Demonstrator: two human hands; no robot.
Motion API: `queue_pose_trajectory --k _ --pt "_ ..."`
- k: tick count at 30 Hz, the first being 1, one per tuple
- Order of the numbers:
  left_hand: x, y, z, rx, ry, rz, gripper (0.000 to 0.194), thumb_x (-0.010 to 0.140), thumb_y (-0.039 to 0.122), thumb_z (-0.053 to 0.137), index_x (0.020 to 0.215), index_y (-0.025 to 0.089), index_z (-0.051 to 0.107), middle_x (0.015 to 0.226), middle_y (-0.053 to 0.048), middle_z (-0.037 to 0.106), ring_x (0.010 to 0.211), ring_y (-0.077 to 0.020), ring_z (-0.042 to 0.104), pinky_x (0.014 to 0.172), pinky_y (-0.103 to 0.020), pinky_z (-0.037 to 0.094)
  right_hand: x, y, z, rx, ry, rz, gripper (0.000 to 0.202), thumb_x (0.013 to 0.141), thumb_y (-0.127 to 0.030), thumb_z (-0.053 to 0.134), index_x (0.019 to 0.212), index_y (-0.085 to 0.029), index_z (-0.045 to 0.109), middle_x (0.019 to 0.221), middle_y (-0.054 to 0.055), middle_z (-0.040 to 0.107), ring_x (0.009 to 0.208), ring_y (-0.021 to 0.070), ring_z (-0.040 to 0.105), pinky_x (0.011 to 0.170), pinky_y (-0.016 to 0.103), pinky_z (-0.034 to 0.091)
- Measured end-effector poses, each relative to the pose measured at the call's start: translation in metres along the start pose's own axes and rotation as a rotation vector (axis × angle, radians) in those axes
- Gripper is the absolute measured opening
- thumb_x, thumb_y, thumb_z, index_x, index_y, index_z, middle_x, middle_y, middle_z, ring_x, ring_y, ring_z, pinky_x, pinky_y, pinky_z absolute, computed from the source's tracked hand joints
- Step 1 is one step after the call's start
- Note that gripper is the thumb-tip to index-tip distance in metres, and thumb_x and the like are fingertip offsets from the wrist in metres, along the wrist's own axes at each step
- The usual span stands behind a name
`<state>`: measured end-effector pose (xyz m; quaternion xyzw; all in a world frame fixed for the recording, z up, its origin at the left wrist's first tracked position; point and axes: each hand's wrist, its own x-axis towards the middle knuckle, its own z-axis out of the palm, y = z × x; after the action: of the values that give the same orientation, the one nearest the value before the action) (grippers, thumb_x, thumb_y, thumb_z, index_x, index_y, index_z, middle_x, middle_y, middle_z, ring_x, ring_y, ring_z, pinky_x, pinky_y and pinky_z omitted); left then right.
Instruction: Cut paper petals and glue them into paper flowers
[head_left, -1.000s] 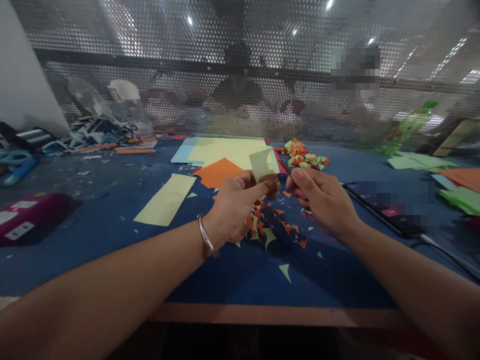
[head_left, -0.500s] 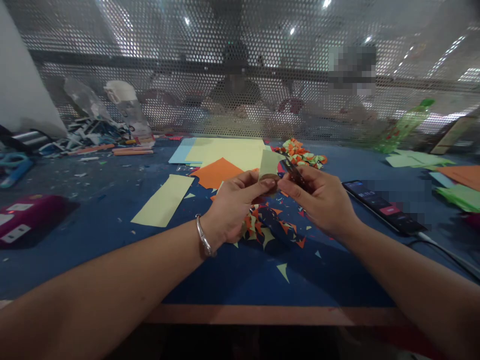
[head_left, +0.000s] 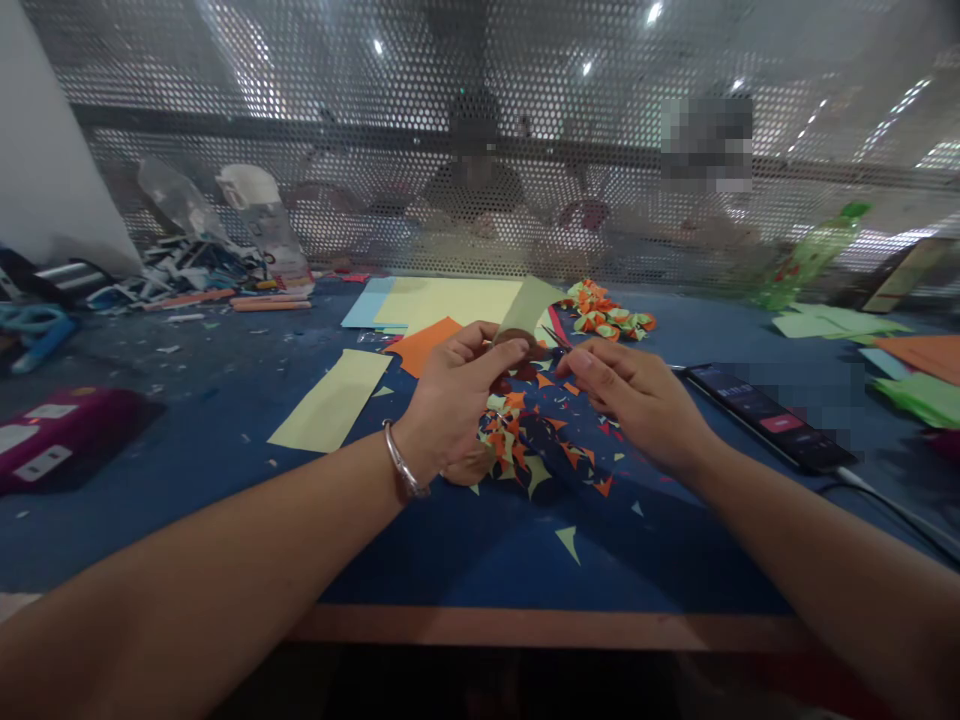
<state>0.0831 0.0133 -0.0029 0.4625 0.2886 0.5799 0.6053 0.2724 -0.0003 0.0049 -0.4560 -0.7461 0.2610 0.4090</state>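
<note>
My left hand [head_left: 457,395], with a silver bracelet at its wrist, pinches a pale green-yellow paper [head_left: 531,305] that curls upward from the fingers. My right hand [head_left: 626,395] is closed around small dark scissors [head_left: 556,340], whose blades point up and left beside the paper. Most of the scissor handles are hidden by the fingers. Under the hands lies a heap of orange, yellow and dark paper scraps [head_left: 517,440]. An orange sheet [head_left: 424,345] and a yellow strip [head_left: 330,400] rest left of my left hand.
A phone [head_left: 772,415] with a cable lies at the right. A purple box [head_left: 67,435], blue scissors [head_left: 37,335] and a white-capped bottle [head_left: 266,225] are at the left. Farther back are yellow sheets [head_left: 457,300], a scrap pile [head_left: 607,315] and a green bottle [head_left: 814,255].
The paper in my left hand has turned and now curls toward the right. My right hand has moved slightly down and the scissor blades now show more clearly, pointing left.
</note>
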Motion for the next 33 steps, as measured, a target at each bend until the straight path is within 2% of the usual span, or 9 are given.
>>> queue_pose_trajectory --k 6,11,21,33 --pt "-0.0006 -0.0003 -0.0002 -0.042 -0.032 -0.043 0.012 0.081 0.021 0.075 0.079 0.017 0.063 0.081 0.002 0.074 0.069 -0.0080 0.064 0.063 -0.021 0.041 0.0007 0.0022 -0.0001 0.054 -0.088 0.082 0.044 0.093 -0.061 0.058 0.082 -0.018 0.061 0.060 -0.006 0.039 0.050 0.0079 0.030 0.047 0.025 0.021" --pt "-0.0019 -0.0039 0.0012 -0.037 -0.061 -0.104 0.013 0.079 0.019 0.076 0.078 0.017 0.064 0.076 0.002 0.069 0.067 -0.0090 0.065 0.060 -0.023 0.039 -0.0002 0.0034 0.0000 0.136 -0.133 0.067 0.046 0.094 -0.062 0.057 0.079 -0.019 0.058 0.058 -0.007 0.036 0.049 0.0072 0.027 0.045 0.024 0.020" --pt "-0.0061 0.0012 0.0064 -0.139 -0.084 -0.182 0.012 0.077 0.014 0.077 0.076 0.014 0.065 0.068 0.001 0.067 0.063 -0.0092 0.063 0.062 -0.023 0.046 -0.0005 0.0007 -0.0007 0.132 -0.134 0.061 0.048 0.094 -0.063 0.055 0.073 -0.019 0.055 0.055 -0.009 0.030 0.046 0.0074 0.025 0.043 0.024 0.019" --pt "-0.0055 0.0011 0.0073 -0.132 -0.077 -0.199 0.012 0.076 0.014 0.079 0.075 0.014 0.067 0.065 0.001 0.067 0.061 -0.0082 0.062 0.058 -0.021 0.040 0.0000 -0.0017 -0.0023 0.037 -0.102 0.003 0.048 0.097 -0.059 0.052 0.070 -0.020 0.055 0.057 -0.006 0.038 0.049 0.0085 0.032 0.047 0.025 0.024"
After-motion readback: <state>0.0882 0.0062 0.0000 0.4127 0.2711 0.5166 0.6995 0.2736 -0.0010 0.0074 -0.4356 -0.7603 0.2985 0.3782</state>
